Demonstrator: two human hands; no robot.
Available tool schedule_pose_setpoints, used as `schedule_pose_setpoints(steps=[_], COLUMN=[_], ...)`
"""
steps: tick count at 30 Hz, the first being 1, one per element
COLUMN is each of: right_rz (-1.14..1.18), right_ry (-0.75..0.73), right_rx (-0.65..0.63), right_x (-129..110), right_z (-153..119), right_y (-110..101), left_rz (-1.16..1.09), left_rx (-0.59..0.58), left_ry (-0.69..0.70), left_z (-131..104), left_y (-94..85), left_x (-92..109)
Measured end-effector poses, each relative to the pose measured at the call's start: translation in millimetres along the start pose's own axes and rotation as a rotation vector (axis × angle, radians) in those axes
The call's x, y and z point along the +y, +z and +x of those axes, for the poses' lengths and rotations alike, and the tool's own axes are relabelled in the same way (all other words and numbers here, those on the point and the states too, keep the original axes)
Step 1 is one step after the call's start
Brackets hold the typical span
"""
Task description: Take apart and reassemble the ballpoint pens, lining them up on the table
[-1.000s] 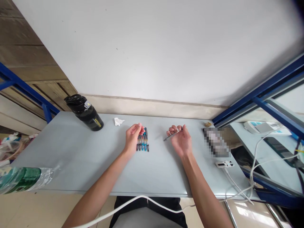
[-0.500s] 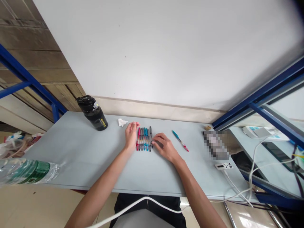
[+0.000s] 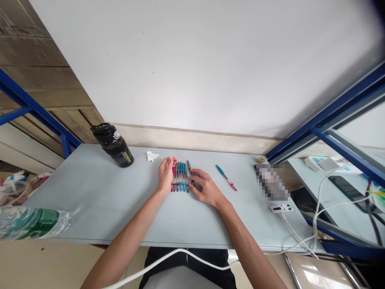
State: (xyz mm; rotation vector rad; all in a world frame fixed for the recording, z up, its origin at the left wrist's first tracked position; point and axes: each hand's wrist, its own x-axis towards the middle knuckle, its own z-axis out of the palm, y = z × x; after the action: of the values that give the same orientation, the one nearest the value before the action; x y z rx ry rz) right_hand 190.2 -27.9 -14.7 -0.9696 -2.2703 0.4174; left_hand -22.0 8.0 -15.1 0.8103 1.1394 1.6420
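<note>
Several click pens [image 3: 180, 176] lie side by side in a row on the grey table, with pink, dark grey and teal grips. My left hand [image 3: 165, 175] rests on its edge along the row's left side, against the pink pen, its fingers slightly curled and gripping nothing. At the right end, a grey pen [image 3: 189, 166] lies slightly tilted, its top leaning left. My right hand [image 3: 205, 187] is beside it, fingers and thumb apart, fingertips at its side and partly hiding it. Farther right lies a single teal pen [image 3: 222, 171] with a pink tip, slanted and apart from the row.
A black bottle [image 3: 116, 146] and a crumpled white tissue [image 3: 152, 156] stand at the back left. A clear plastic bottle [image 3: 36, 222] is at the left front. To the right are a pixelated object [image 3: 272, 182], a white socket [image 3: 281, 208] and cables; blue frame bars flank the table [image 3: 126, 208].
The rightmost grey pen has moved left against the row, closing the gap, and its top now tilts. My right hand moved left with it, its fingers spreading along the pen. My left hand stays put.
</note>
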Motion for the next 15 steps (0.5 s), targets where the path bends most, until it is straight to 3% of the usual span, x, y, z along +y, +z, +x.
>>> schedule_pose_setpoints(steps=[15], right_rz=[0.217], right_ry=[0.068], right_rx=[-0.015], right_x=[-11.6], right_z=[1.3], right_y=[-1.3], left_rz=[0.021], left_rx=[-0.003], left_ry=[-0.011], left_z=[-4.2], left_y=[4.7], left_x=[2.9])
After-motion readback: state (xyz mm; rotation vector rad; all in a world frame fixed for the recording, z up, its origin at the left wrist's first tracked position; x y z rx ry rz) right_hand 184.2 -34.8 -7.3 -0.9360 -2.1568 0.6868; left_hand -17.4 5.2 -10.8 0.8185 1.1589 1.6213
